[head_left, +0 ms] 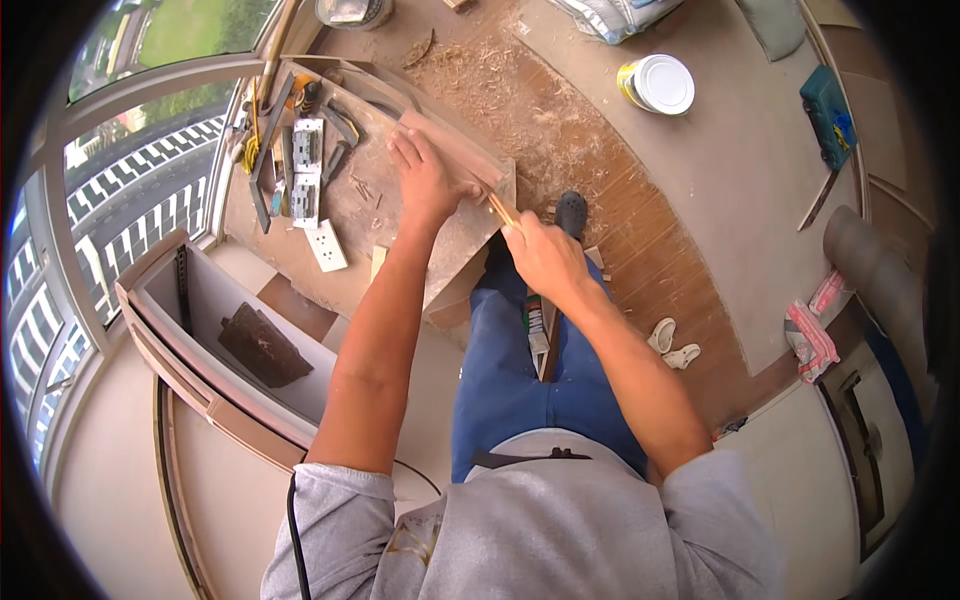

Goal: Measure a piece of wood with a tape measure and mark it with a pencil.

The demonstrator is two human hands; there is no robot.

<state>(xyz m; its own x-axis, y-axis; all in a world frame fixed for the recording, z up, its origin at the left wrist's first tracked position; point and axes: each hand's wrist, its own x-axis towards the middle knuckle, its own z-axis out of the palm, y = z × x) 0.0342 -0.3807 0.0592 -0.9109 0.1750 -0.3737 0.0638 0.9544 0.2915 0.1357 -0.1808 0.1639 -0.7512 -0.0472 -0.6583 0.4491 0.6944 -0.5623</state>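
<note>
A dusty work board (300, 255) fills the frame's upper left, with wall sockets (306, 172) lying on it. At centre the left hand (428, 180) presses flat, fingers spread, on a wooden panel (470, 160). Just right, the right hand (542, 255) grips a thin wooden-handled tool (499, 208) against the panel's edge.
</note>
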